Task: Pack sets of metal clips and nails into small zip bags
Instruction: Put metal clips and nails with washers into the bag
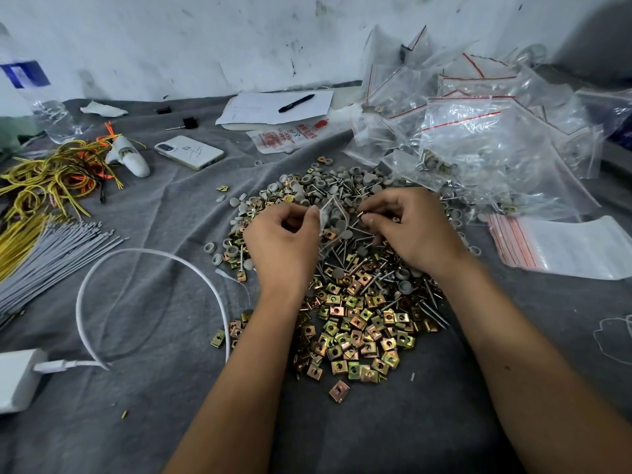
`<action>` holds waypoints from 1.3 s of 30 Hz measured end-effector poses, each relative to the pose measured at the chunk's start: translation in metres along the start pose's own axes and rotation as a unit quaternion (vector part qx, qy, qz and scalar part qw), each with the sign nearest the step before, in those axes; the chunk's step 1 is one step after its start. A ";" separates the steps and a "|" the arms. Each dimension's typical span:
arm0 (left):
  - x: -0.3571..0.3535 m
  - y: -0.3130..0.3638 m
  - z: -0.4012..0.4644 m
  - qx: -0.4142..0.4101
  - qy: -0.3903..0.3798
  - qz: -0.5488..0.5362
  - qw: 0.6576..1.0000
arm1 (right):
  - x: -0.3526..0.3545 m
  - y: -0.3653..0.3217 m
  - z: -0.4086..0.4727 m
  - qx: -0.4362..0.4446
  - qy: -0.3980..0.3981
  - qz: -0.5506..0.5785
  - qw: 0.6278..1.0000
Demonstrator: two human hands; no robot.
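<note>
Zip bag (pixel 333 217) | left hand (pixel 282 241) pinches its edge | right hand (pixel 410 230) pinches a nail (pixel 361 213) at its mouth

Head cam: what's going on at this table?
A person is packing hardware sets. The left hand pinches a small zip bag open over the pile of metal clips, nails and grey caps on the grey cloth. The right hand pinches a small piece at the bag's mouth. Filled bags are heaped at far right, with flat empty bags beside them.
</note>
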State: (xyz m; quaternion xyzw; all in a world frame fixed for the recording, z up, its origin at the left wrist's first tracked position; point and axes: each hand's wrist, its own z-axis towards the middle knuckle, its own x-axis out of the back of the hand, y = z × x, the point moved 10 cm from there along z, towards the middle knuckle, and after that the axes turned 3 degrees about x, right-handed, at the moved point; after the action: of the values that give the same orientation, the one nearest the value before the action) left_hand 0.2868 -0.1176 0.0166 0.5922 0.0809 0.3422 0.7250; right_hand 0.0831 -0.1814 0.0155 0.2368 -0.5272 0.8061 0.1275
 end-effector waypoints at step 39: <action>-0.009 0.002 -0.002 -0.018 -0.015 0.003 1.000 | 0.011 -0.026 -0.005 0.086 -0.044 -0.004 0.995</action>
State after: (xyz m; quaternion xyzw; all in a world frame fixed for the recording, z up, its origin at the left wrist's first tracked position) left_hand 0.2781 -0.1215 0.0148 0.5842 0.0622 0.3366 0.7359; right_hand 0.0845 -0.1665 0.0405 0.2842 -0.4599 0.8368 0.0870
